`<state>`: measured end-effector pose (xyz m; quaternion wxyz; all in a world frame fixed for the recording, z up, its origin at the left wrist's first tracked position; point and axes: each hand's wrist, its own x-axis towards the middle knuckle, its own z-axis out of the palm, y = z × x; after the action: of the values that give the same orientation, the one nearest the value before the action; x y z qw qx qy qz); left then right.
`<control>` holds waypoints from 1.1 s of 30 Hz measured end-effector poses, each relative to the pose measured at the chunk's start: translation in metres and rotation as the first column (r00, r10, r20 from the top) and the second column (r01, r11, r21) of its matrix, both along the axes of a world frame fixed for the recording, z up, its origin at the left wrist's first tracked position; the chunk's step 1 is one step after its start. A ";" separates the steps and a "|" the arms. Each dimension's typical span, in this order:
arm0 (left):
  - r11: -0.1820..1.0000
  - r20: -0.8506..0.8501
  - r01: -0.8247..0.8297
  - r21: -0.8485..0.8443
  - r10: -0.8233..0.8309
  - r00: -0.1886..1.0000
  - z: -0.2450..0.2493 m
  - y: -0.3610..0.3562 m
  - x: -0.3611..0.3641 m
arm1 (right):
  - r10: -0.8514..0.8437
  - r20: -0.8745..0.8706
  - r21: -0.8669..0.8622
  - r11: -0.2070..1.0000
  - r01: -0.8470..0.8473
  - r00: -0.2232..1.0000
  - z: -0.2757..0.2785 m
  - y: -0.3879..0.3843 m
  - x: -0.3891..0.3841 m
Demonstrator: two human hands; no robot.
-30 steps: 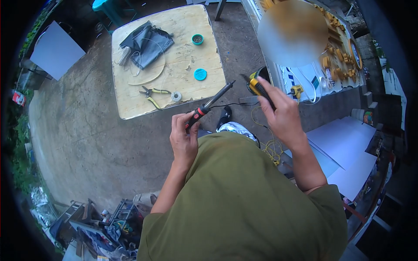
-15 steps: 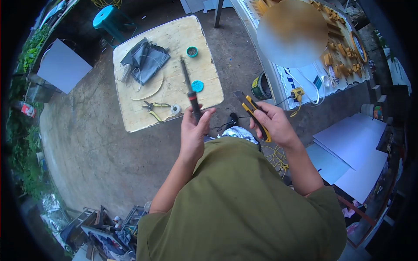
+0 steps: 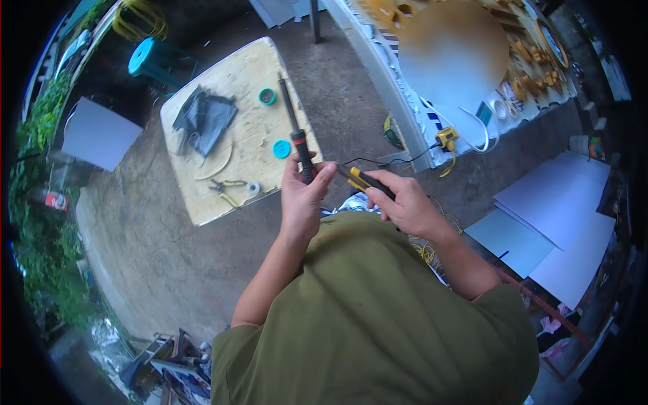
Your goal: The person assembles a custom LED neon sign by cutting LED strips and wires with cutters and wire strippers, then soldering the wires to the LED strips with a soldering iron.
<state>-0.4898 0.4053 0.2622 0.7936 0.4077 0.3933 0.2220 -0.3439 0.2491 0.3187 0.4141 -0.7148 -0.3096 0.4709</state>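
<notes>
My left hand (image 3: 302,199) is closed around the black and red handle of a soldering iron (image 3: 299,142). Its long metal shaft points away from me, over the right side of the wooden tabletop (image 3: 260,61). In my right hand (image 3: 412,208) is a yellow and black utility knife (image 3: 368,181), its tip pointing left, right by my left thumb. On the tabletop are a grey cloth-like bundle (image 3: 209,121), an open teal tub (image 3: 267,96), a teal lid (image 3: 281,149), yellow-handled pliers (image 3: 226,191) and a small roll (image 3: 254,188).
To the right, a second table (image 3: 432,158) bears cut wooden pieces, a white cord and a yellow power outlet (image 3: 446,139) with a black cable. White sheets (image 3: 553,196) lie at the right. A teal stool (image 3: 150,57) stands beyond the tabletop. Yellow cord (image 3: 425,253) lies near my body.
My right hand has brought the utility knife left and turned it, so its tip is now by my left hand. The view has shifted, moving the tabletop leftward.
</notes>
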 end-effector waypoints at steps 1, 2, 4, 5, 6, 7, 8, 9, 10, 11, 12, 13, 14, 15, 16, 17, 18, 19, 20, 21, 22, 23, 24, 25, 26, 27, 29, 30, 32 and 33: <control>1.000 -0.012 0.000 0.007 0.000 1.000 0.001 -0.002 0.004 | -0.008 -0.014 0.025 1.000 0.008 1.000 -0.006 -0.004 0.005; 1.000 -0.026 -0.002 0.020 0.002 1.000 0.001 -0.003 0.008 | -0.016 -0.028 0.050 0.999 0.017 0.999 -0.009 -0.008 0.011; 0.997 -0.079 -0.046 0.055 0.051 0.996 0.005 -0.004 0.017 | -0.077 -0.050 0.044 0.996 0.080 0.996 -0.011 -0.017 0.025; 0.996 -0.091 -0.058 0.071 0.064 0.994 0.001 -0.002 0.018 | -0.115 -0.063 0.041 0.992 0.117 0.991 -0.014 -0.021 0.034; 0.993 -0.103 -0.072 0.089 0.081 0.991 -0.006 0.000 0.016 | -0.150 -0.076 0.038 0.987 0.153 0.986 -0.020 -0.025 0.044; 0.991 -0.124 -0.077 0.108 0.091 0.988 -0.011 0.002 0.015 | -0.223 -0.096 0.029 0.974 0.227 0.970 -0.031 -0.031 0.055; 0.988 -0.137 -0.070 0.134 0.089 0.987 -0.015 0.003 0.011 | -0.276 -0.021 0.021 0.961 0.276 0.961 -0.038 -0.038 0.069; 0.991 -0.145 -0.085 0.106 0.100 0.984 -0.020 0.003 0.007 | -0.322 0.055 0.016 0.947 0.322 0.945 -0.044 -0.044 0.086; 0.992 -0.153 -0.103 0.077 0.114 0.982 -0.026 0.004 0.004 | -0.363 0.130 0.014 0.931 0.364 0.923 -0.052 -0.051 0.104; 0.992 -0.165 -0.098 0.076 0.109 0.980 -0.032 0.003 -0.001 | -0.407 0.287 0.045 0.910 0.412 0.867 -0.068 -0.062 0.126; 0.993 -0.180 -0.096 0.074 0.109 0.978 -0.038 0.001 -0.007 | -0.438 0.433 0.081 0.890 0.449 0.788 -0.084 -0.075 0.150; 0.993 -0.196 -0.098 0.072 0.111 0.974 -0.043 -0.003 -0.010 | -0.453 0.542 0.069 0.864 0.499 0.708 -0.093 -0.087 0.174; 0.992 -0.206 -0.107 0.059 0.117 0.972 -0.047 -0.008 -0.010 | -0.452 0.642 0.064 0.836 0.545 0.619 -0.102 -0.100 0.201; 0.991 -0.216 -0.121 0.049 0.129 0.968 -0.049 -0.013 -0.012 | -0.426 0.717 0.102 0.847 0.522 0.551 -0.127 -0.119 0.231; 0.989 -0.227 -0.141 0.043 0.147 0.963 -0.051 -0.017 -0.014 | -0.401 0.781 0.141 0.860 0.490 0.479 -0.160 -0.142 0.260; 0.989 -0.230 -0.147 0.028 0.150 0.962 -0.055 -0.020 -0.016 | -0.335 0.795 0.045 0.863 0.503 0.505 -0.193 -0.166 0.284; 0.990 -0.235 -0.138 0.027 0.141 0.962 -0.062 -0.023 -0.021 | -0.264 0.801 -0.051 0.864 0.501 0.538 -0.222 -0.183 0.308; 0.990 -0.255 -0.138 0.033 0.142 0.956 -0.065 -0.027 -0.023 | -0.209 0.812 -0.116 0.858 0.501 0.545 -0.240 -0.192 0.324; 0.989 -0.278 -0.144 0.039 0.149 0.949 -0.067 -0.032 -0.025 | -0.148 0.819 -0.179 0.851 0.493 0.554 -0.258 -0.201 0.336; 0.990 -0.300 -0.136 0.038 0.141 0.943 -0.069 -0.035 -0.027 | -0.155 0.779 -0.202 0.855 0.477 0.608 -0.280 -0.210 0.351; 0.992 -0.322 -0.126 0.034 0.130 0.938 -0.070 -0.037 -0.029 | -0.158 0.736 -0.228 0.857 0.461 0.658 -0.301 -0.218 0.365; 0.991 -0.339 -0.132 0.031 0.134 0.931 -0.070 -0.041 -0.029 | -0.177 0.690 -0.265 0.841 0.472 0.702 -0.319 -0.222 0.378; 0.996 -0.356 -0.074 0.055 0.089 0.930 -0.076 -0.042 -0.036 | -0.198 0.643 -0.306 0.819 0.485 0.740 -0.333 -0.224 0.387; 0.996 -0.340 -0.079 0.051 0.092 0.936 -0.082 -0.045 -0.041 | -0.221 0.605 -0.312 0.818 0.484 0.765 -0.342 -0.224 0.394; 0.996 -0.321 -0.078 0.043 0.088 0.943 -0.083 -0.049 -0.039 | -0.247 0.569 -0.321 0.811 0.489 0.784 -0.342 -0.220 0.394; 0.994 -0.306 -0.108 0.021 0.109 0.946 -0.083 -0.053 -0.038 | -0.240 0.599 -0.318 0.804 0.502 0.764 -0.342 -0.217 0.392; 0.992 -0.333 -0.125 -0.004 0.116 0.936 -0.083 -0.058 -0.035 | -0.179 0.576 -0.329 0.842 0.426 0.798 -0.366 -0.234 0.414; 0.991 -0.347 -0.130 -0.017 0.116 0.931 -0.082 -0.060 -0.035 | -0.149 0.563 -0.335 0.858 0.390 0.813 -0.376 -0.241 0.423; 0.988 -0.330 -0.146 -0.053 0.121 0.936 -0.079 -0.061 -0.032 | -0.055 0.589 -0.426 0.827 0.368 0.806 -0.358 -0.235 0.431; 0.986 -0.327 -0.156 -0.061 0.127 0.936 -0.078 -0.062 -0.030 | -0.040 0.618 -0.416 0.831 0.369 0.785 -0.348 -0.230 0.428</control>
<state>-0.5193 0.3438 0.1843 0.7175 0.3745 0.5551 0.1918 0.0836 0.0190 -0.0297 0.1416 -0.9383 -0.2013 0.2429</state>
